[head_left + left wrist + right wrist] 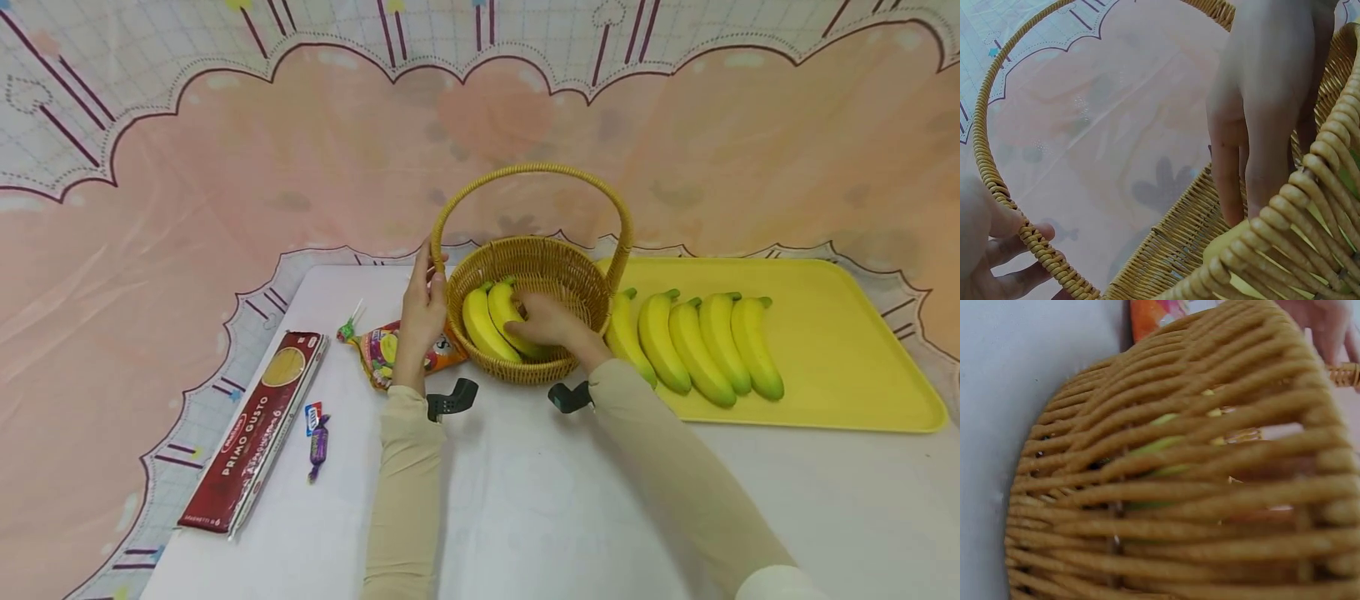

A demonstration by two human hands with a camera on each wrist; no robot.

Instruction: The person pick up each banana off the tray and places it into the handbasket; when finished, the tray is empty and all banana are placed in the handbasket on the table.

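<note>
A wicker basket (525, 371) with a tall hoop handle (534, 168) stands in the middle of the table. My left hand (422, 312) holds the left foot of the handle, thumb on one side and fingers on the other in the left wrist view. My right hand (551, 321) reaches down inside the basket and grips a yellow banana (504, 307), its thumb lying across the fruit. Another banana (482, 325) lies against it on the left. The right wrist view shows mostly woven basket wall (1210, 506), which hides much of the right hand.
Right of the basket, a yellow tray (847, 350) bears several bananas (701, 350). To the left lie an orange snack bag (382, 354), a lollipop (347, 331), a purple-wrapped candy (318, 444), a small blue-and-red packet (312, 417) and a red spaghetti pack (255, 433).
</note>
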